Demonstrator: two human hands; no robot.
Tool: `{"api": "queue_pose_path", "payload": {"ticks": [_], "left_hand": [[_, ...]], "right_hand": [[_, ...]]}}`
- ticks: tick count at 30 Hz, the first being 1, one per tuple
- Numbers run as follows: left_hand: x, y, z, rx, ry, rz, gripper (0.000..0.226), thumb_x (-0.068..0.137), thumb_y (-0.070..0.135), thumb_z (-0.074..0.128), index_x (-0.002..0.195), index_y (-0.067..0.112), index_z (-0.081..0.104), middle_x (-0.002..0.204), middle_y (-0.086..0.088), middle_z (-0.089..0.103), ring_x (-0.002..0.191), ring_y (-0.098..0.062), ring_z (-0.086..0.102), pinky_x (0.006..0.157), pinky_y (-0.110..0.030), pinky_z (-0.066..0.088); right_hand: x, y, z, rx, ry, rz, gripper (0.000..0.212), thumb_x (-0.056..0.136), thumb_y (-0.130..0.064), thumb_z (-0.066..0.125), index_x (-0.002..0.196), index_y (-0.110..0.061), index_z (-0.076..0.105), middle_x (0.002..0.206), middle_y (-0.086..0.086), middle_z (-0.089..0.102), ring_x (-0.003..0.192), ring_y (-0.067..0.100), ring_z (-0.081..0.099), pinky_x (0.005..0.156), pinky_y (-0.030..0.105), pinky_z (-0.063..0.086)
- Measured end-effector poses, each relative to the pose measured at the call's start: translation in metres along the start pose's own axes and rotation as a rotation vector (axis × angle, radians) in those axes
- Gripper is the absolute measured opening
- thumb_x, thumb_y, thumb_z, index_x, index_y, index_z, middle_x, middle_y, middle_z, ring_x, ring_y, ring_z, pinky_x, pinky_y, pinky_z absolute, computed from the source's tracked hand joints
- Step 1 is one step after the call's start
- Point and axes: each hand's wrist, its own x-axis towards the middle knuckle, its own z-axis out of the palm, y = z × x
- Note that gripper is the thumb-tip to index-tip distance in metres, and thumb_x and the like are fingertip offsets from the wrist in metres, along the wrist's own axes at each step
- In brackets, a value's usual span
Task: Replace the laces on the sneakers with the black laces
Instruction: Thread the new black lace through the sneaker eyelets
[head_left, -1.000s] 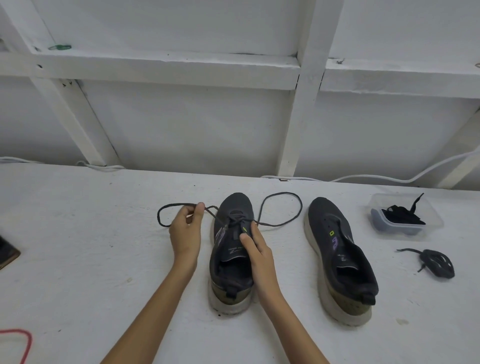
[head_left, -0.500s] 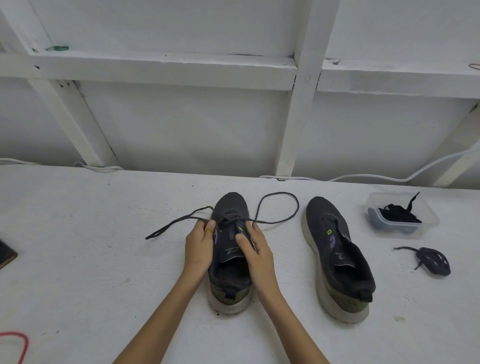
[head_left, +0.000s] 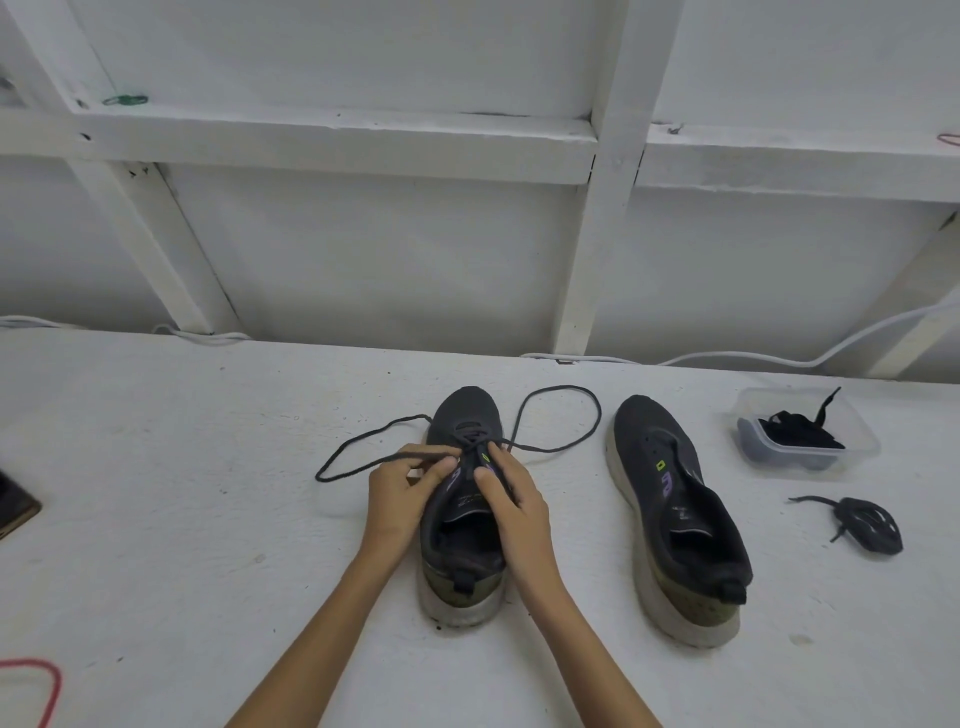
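Two dark sneakers with pale soles stand toe-away on the white table. The left sneaker (head_left: 470, 426) has a dark lace (head_left: 566, 395) threaded through its lowest eyelets; one end loops out to the right, the other loops to the left. My left hand (head_left: 402, 493) pinches the left strand of that lace at the shoe's left eyelets. At the right eyelets, my right hand (head_left: 511, 506) has its fingers curled on the shoe's upper. The right sneaker (head_left: 660, 457) has no lace. A clear plastic tub (head_left: 862, 447) at the right holds black laces (head_left: 797, 428).
A bundled dark lace (head_left: 865, 525) lies on the table below the tub. A white cable (head_left: 779, 358) runs along the wall base. A red cord (head_left: 49, 686) curls at the lower left, and a dark object (head_left: 13, 506) pokes in at the left edge.
My left hand came in from the left to the shoe's eyelets, and the left lace strand now forms a long loop on the table. My right hand stayed at the eyelets.
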Motion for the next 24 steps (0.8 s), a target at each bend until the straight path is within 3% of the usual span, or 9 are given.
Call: {"api": "queue_pose_path", "payload": {"ticks": [5, 9, 13, 18, 21, 24], "left_hand": [[0.006, 0.001, -0.001, 0.178, -0.057, 0.099, 0.009, 0.089, 0.010, 0.067, 0.087, 0.019, 0.069, 0.090, 0.009, 0.067, 0.081, 0.003, 0.062, 0.068, -0.007, 0.046], [0.010, -0.002, 0.000, 0.291, -0.077, 0.100, 0.011, 0.098, 0.011, 0.053, 0.092, 0.016, 0.060, 0.089, 0.001, 0.065, 0.080, -0.008, 0.061, 0.072, -0.014, 0.044], [0.010, -0.002, -0.001, 0.235, -0.040, 0.014, 0.014, 0.101, 0.011, 0.045, 0.092, 0.014, 0.055, 0.081, 0.001, 0.063, 0.073, -0.004, 0.059, 0.064, -0.008, 0.042], [0.007, 0.003, 0.000, -0.115, 0.141, -0.208, 0.026, 0.101, 0.028, 0.047, 0.081, 0.015, 0.055, 0.074, -0.001, 0.061, 0.066, -0.014, 0.056, 0.060, -0.025, 0.047], [0.002, 0.005, -0.003, -0.196, 0.173, -0.338, 0.048, 0.096, 0.051, 0.048, 0.076, 0.009, 0.061, 0.071, -0.004, 0.063, 0.065, -0.017, 0.058, 0.066, -0.029, 0.050], [-0.010, 0.011, -0.002, -0.206, 0.105, -0.324, 0.053, 0.093, 0.061, 0.044, 0.093, 0.014, 0.067, 0.092, -0.003, 0.069, 0.084, -0.018, 0.065, 0.077, -0.025, 0.051]], "right_hand": [[0.000, -0.001, 0.000, -0.002, -0.004, -0.002, 0.044, 0.095, -0.031, 0.061, 0.138, -0.028, 0.054, 0.146, -0.008, 0.049, 0.135, 0.007, 0.042, 0.115, 0.038, 0.035], [0.000, -0.001, 0.000, 0.006, -0.008, 0.001, 0.044, 0.094, -0.031, 0.062, 0.137, -0.028, 0.054, 0.145, -0.008, 0.049, 0.134, 0.006, 0.043, 0.115, 0.037, 0.035], [0.000, -0.001, 0.000, 0.019, -0.009, 0.002, 0.044, 0.094, -0.031, 0.062, 0.137, -0.028, 0.054, 0.145, -0.008, 0.050, 0.134, 0.006, 0.044, 0.114, 0.037, 0.036], [0.001, -0.002, -0.003, 0.031, -0.018, 0.012, 0.043, 0.094, -0.035, 0.061, 0.136, -0.029, 0.056, 0.141, -0.013, 0.052, 0.129, 0.001, 0.046, 0.111, 0.027, 0.038], [0.006, -0.001, -0.007, 0.043, -0.019, 0.004, 0.036, 0.095, -0.038, 0.057, 0.130, -0.029, 0.061, 0.133, -0.016, 0.056, 0.122, -0.004, 0.050, 0.099, 0.011, 0.038], [0.017, -0.006, -0.009, 0.038, 0.035, 0.030, 0.031, 0.095, -0.041, 0.057, 0.119, -0.024, 0.068, 0.118, -0.014, 0.062, 0.108, -0.006, 0.057, 0.079, 0.003, 0.042]]}}
